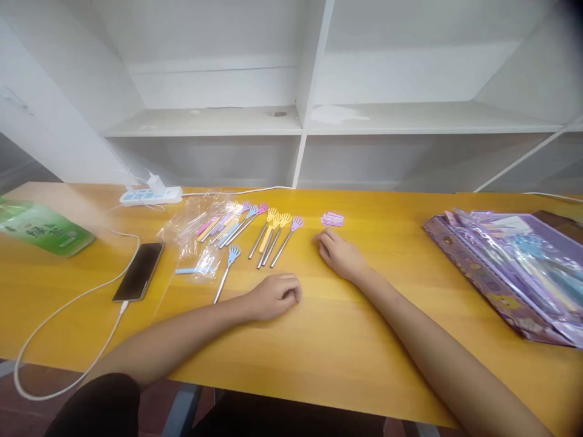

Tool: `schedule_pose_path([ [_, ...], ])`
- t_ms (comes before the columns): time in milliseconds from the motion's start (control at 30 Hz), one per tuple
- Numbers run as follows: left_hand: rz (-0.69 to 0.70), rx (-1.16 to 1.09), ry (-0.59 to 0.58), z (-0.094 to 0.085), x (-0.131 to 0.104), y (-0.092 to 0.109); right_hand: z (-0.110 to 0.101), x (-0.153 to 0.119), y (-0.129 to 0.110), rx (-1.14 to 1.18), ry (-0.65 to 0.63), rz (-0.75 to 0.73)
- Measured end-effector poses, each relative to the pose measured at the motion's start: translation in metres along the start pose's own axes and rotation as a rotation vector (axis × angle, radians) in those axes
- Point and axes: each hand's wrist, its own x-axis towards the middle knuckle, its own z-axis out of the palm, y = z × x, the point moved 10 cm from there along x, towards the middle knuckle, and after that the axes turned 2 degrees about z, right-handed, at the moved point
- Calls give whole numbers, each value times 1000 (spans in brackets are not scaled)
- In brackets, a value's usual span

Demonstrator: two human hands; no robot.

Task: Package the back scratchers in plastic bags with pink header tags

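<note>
My left hand (276,296) rests on the table with its fingers curled into a loose fist; nothing shows in it. Just in front of the small pink and purple cards (333,219) lies my right hand (340,254), fingers bent under and nothing visible in them. Several back scratchers (276,240) with hand-shaped yellow and purple heads and metal rods lie beyond my left hand. A blue-headed back scratcher (223,273) lies apart, partly behind my left forearm. More coloured ones lie around a clear plastic bag (187,233). A blue handle (194,271) lies by clear plastic.
A purple box (492,291) holding plastic-wrapped items stands at the right. To the left are a phone (139,272) on a white cable, a green package (50,230) and a power strip (170,195). White shelving (300,130) borders the table's back.
</note>
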Motion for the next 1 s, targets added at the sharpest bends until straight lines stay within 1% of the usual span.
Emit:
schedule_pose_path([
  [67,8,14,-30,3,0,0,3,-1,-22,-1,-17,-91],
  [167,13,19,-56,7,-1,-2,13,-7,-66,15,-116,-310],
  [233,11,20,-61,9,-2,-3,14,-12,-85,15,-145,-403],
  [333,-49,-37,-37,9,-1,-1,11,-15,-91,-16,-129,-410],
  [400,-114,-140,-22,2,1,5,10,-16,-89,-47,-132,-409],
  [433,-131,-173,-21,-5,3,11,10,-16,-89,-61,-136,-414],
  [467,-126,-166,-26,-14,5,17,10,-16,-88,-72,-139,-420],
  [500,-105,-97,-26,-28,9,23,10,-16,-88,-78,-141,-424],
  [533,-86,23,-15,-46,12,25,9,-16,-88,-80,-141,-423],
  [567,-90,162,25,-69,14,21,9,-16,-87,-73,-139,-416],
  [600,-117,287,99,-97,15,13,9,-15,-86,-59,-135,-406],
  [633,-166,406,204,-128,12,0,8,-15,-84,-42,-131,-395],
  [667,-225,528,307,-158,7,-15,8,-14,-83,-25,-126,-383],
  [700,-289,645,373,-183,0,-31,8,-14,-82,-12,-124,-374],
  [733,-380,737,411,-204,-8,-50,9,-14,-80,-5,-123,-368],
  [767,-481,782,412,-220,-17,-71,10,-14,-79,-6,-124,-363],
  [800,-548,788,353,-227,-23,-90,10,-13,-78,-13,-125,-359],
  [833,-593,785,298,-231,-29,-104,11,-13,-77,-22,-128,-356],
  [867,-624,782,257,-234,-34,-115,11,-13,-76,-30,-130,-354],
  [933,-640,764,219,-238,-40,-124,12,-12,-75,-35,-135,-350],
  [1000,-629,751,230,-243,-43,-125,12,-12,-73,-26,-139,-343],
])
